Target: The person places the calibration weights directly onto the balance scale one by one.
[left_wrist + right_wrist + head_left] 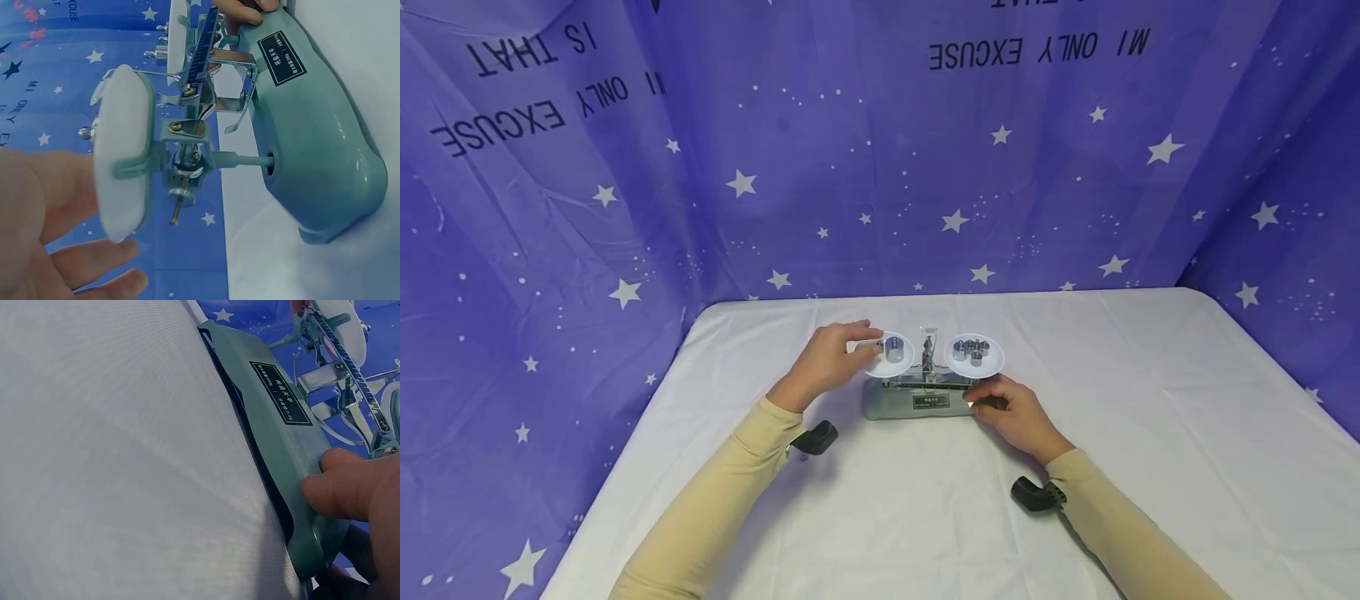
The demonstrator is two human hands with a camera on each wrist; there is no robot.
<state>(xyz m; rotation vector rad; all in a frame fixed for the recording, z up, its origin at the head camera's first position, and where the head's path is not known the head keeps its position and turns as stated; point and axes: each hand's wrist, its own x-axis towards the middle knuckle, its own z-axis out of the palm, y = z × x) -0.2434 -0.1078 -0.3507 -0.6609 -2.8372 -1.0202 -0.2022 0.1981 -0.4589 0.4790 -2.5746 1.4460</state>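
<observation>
A green two-pan balance scale [887,408] stands on the white cloth. Its left pan [880,372] carries shiny metal weights, a larger one [894,349] beside a small one partly covered by fingers. Thumb and index of my left hand [827,360] pinch that small weight at the pan's left side; in the left wrist view the pan hides these fingertips. My right hand [1017,417] grips the base's right end, the thumb [328,495] pressed on its green surface [275,450]. Several metal weights [976,359] sit together on the right pan [996,363].
Behind the white-covered table [880,517] hangs a purple curtain [865,167] with stars and lettering. Black wrist mounts [1037,496] are strapped at both sleeves. The graduated beam [201,53] and its metal supports lie between the pans.
</observation>
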